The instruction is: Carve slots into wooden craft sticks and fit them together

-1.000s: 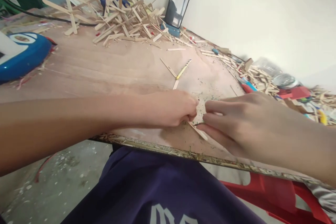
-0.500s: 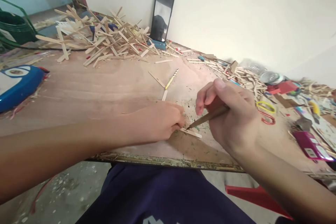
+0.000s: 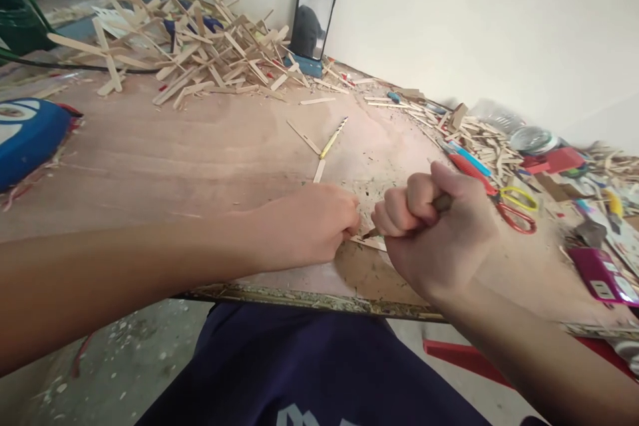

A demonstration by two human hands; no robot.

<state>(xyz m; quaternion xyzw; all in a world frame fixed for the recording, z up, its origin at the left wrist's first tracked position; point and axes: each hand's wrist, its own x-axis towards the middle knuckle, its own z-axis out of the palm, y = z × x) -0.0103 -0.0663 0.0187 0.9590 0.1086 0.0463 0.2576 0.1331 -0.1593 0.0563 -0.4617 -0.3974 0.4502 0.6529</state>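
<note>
My left hand (image 3: pixel 314 223) is closed, with its fingertips holding down a pale wooden craft stick (image 3: pixel 374 245) near the table's front edge. My right hand (image 3: pixel 439 229) makes a fist around a slim brown pointed tool (image 3: pixel 371 234). The dark tip of that tool meets the craft stick just right of my left fingers; most of its shaft is hidden in the fist. Beyond my left hand lie a yellow piece with a spiral-striped end (image 3: pixel 333 138), a thin stick (image 3: pixel 303 136) and a short pale stick (image 3: pixel 319 171).
Craft sticks form a big pile (image 3: pixel 214 53) at the back left. Against the wall leans a phone (image 3: pixel 317 3). To the right are scissors (image 3: pixel 516 206), a blue-and-red tool (image 3: pixel 469 166), more sticks (image 3: pixel 489 140) and a magenta device (image 3: pixel 602 273). A blue object (image 3: pixel 37 140) sits at left.
My right hand has gone from a loose pen-like hold to a full fist around the pointed tool. The left hand stays on the craft stick. The camera view has shifted slightly.
</note>
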